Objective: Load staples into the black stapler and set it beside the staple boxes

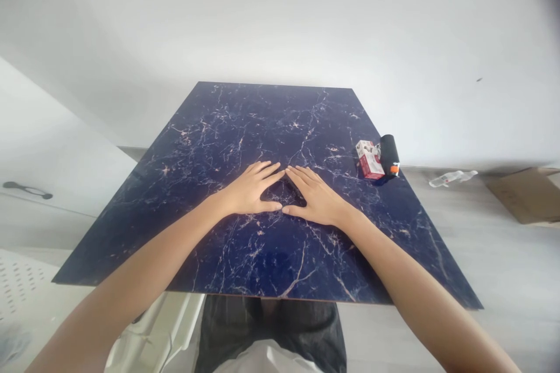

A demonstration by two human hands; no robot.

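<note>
My left hand [256, 189] lies flat, palm down, near the middle of a dark blue marble-patterned table [262, 128]. Beside it my right hand [315, 195] rests flat as well, its thumb and fingertips meeting or nearly meeting those of the left. The fingers of both hands are stretched out and hold nothing. To the right of my right hand, near the table's right edge, sits a small red and white box [370, 160]. Right against or just beside the box is a black cylinder-shaped item [389, 154] with an orange patch; I cannot tell its kind.
A white wall [280, 23] stands behind the table. On the floor at right lie a clear plastic bottle [452, 178] and a cardboard box [527, 195]. A white cabinet with a dark handle [27, 190] is at left. White plastic furniture [151, 332] stands below the front edge.
</note>
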